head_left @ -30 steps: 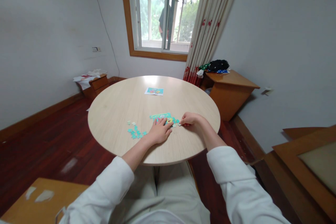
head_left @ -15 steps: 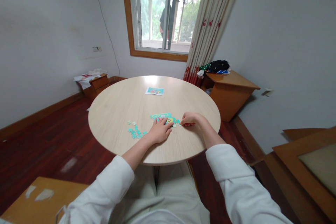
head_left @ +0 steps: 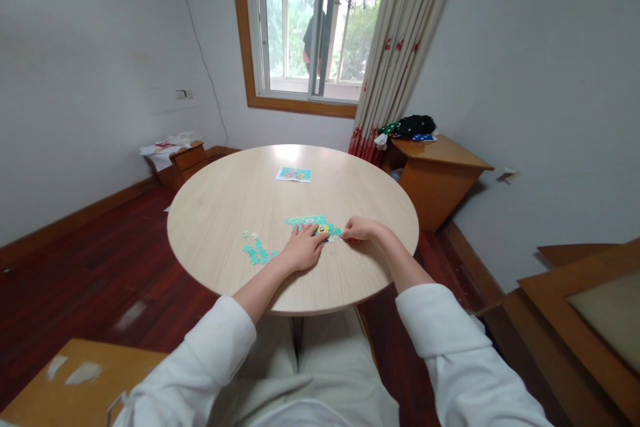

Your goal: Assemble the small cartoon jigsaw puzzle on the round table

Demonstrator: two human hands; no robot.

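A partly joined jigsaw puzzle (head_left: 311, 221), teal with a yellow figure, lies on the round pale wooden table (head_left: 240, 200). My left hand (head_left: 301, 248) rests flat on its near edge, fingers stretched out over the pieces. My right hand (head_left: 361, 229) is closed in a pinch at the puzzle's right end, touching a small piece there. Several loose teal pieces (head_left: 257, 251) lie to the left of my left hand. A small printed picture (head_left: 293, 174) lies further back on the table.
A wooden cabinet (head_left: 434, 170) with dark clothes on it stands right of the table by a curtain (head_left: 395, 53). A low cabinet (head_left: 183, 159) with papers sits at the left wall. A person stands outside the window (head_left: 313, 33). Wooden furniture edges show at bottom left and right.
My right hand has slid slightly left toward the puzzle's right end. The left hand stays flat on the puzzle.
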